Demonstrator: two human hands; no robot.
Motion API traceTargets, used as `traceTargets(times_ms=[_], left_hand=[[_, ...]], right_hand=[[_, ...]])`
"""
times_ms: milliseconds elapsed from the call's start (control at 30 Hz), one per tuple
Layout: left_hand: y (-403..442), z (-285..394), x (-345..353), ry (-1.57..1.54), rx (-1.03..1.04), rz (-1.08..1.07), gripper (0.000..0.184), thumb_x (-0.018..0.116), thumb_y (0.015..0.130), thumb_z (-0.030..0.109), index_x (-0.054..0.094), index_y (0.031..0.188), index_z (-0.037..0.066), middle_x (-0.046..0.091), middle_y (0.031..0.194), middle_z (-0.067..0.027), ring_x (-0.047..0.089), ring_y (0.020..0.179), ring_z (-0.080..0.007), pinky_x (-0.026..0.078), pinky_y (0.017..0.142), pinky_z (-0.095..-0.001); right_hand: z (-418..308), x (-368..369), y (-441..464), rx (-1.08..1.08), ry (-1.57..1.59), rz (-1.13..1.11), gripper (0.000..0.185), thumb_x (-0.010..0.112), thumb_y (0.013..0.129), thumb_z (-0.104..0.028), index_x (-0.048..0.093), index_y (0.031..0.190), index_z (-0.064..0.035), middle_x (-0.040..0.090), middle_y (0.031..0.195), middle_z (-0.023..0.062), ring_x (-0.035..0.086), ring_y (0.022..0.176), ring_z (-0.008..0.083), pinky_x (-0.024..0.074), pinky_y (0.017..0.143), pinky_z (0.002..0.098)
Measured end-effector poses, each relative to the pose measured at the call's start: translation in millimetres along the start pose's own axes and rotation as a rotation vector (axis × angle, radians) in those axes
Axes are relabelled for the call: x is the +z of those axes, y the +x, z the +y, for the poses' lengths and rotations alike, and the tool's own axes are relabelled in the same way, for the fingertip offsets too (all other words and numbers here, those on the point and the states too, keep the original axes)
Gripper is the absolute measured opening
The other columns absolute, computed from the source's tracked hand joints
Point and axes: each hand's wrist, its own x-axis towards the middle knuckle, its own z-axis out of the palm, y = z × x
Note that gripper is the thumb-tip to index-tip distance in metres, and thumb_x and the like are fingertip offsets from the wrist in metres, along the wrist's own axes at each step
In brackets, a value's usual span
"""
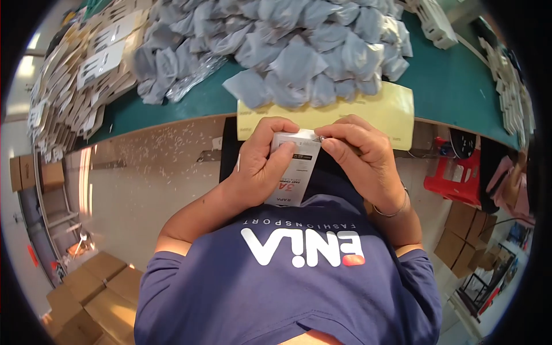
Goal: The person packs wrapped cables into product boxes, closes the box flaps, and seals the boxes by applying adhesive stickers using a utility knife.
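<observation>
My left hand (261, 164) is closed around a slim white data cable box (296, 178) printed with "3A" and "FAST CHAR…". The box stands upright against my shirt, its lower end resting near my lap. At its upper corner, the thumb and fingers of my right hand (362, 152) are pinched together. A small dark, shiny bit shows at those fingertips, too small to name. Just beyond my hands lies a yellow sheet (397, 115) overhanging the table edge, with a large pile of greyish plastic-wrapped packets (296, 60) on and behind it.
Flat white boxes (103, 63) are heaped on the left of the green table (190, 103). More boxes (509, 86) line its right side. A red plastic stool (454, 178) and cardboard cartons (463, 236) stand at right. Other cartons (100, 287) sit at lower left. White scraps litter the floor.
</observation>
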Motion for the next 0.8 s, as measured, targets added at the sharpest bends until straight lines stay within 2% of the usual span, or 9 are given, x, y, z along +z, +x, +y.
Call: traceTargets(times_ms=[133, 267, 467, 600, 767, 800], left_hand=[[-9.6, -4.7, -9.2, -0.063, -0.014, 0.025, 0.027, 0.047, 0.091, 0.007, 0.047, 0.117, 0.000, 0.056, 0.084, -0.0077, 0.047, 0.068, -0.0140, 0.042, 0.064, -0.0279], [-12.8, -8.4, -12.7, 0.002, 0.066, 0.046, 0.026, 0.044, 0.092, 0.010, 0.046, 0.116, 0.000, 0.055, 0.081, -0.0080, 0.048, 0.067, -0.0146, 0.042, 0.062, -0.0280], [-12.5, -3.8, -8.2, -0.063, 0.044, 0.081, 0.024, 0.045, 0.092, 0.010, 0.046, 0.114, 0.000, 0.055, 0.078, -0.0079, 0.048, 0.067, -0.0145, 0.042, 0.062, -0.0286], [-11.7, -6.5, -4.8, 0.051, -0.005, 0.095, 0.023, 0.043, 0.092, 0.007, 0.045, 0.114, 0.001, 0.055, 0.078, -0.0079, 0.048, 0.066, -0.0150, 0.043, 0.061, -0.0294], [-14.2, -6.1, -8.3, -0.055, -0.032, 0.054, 0.027, 0.041, 0.092, 0.006, 0.044, 0.118, 0.000, 0.056, 0.081, -0.0087, 0.049, 0.069, -0.0157, 0.044, 0.064, -0.0296], [-15.9, -5.9, -9.4, -0.055, -0.027, 0.052, 0.027, 0.041, 0.092, 0.006, 0.044, 0.118, 0.000, 0.056, 0.081, -0.0087, 0.049, 0.069, -0.0157, 0.044, 0.064, -0.0296]], right_hand=[[-2.5, 15.9, 5.1, -0.110, -0.225, -0.074, 0.014, 0.065, 0.083, 0.003, 0.069, 0.096, 0.0019, 0.060, 0.080, 0.0054, 0.049, 0.065, 0.0148, 0.0400, 0.059, 0.0241], [-7.4, 22.4, 9.5, -0.188, -0.372, -0.048, 0.008, 0.070, 0.080, -0.006, 0.069, 0.087, -0.0024, 0.061, 0.076, 0.0060, 0.055, 0.062, 0.0212, 0.0444, 0.056, 0.0289], [-17.4, 26.9, 6.5, -0.230, -0.530, -0.043, 0.013, 0.068, 0.080, 0.000, 0.069, 0.093, 0.0018, 0.061, 0.079, 0.0068, 0.051, 0.064, 0.0176, 0.0421, 0.058, 0.0271], [-20.0, 31.1, 2.4, -0.221, -0.701, 0.008, 0.013, 0.072, 0.079, -0.011, 0.068, 0.089, -0.0038, 0.063, 0.080, 0.0061, 0.059, 0.066, 0.0226, 0.0468, 0.060, 0.0307], [-10.8, 9.5, 12.1, -0.013, -0.599, 0.183, 0.015, 0.072, 0.078, -0.008, 0.067, 0.091, -0.0040, 0.065, 0.085, 0.0069, 0.060, 0.071, 0.0227, 0.0484, 0.063, 0.0307], [-9.4, 9.6, 10.1, -0.080, -0.477, 0.140, 0.018, 0.071, 0.076, -0.002, 0.067, 0.094, -0.0028, 0.066, 0.090, 0.0079, 0.059, 0.072, 0.0210, 0.0477, 0.064, 0.0302]])
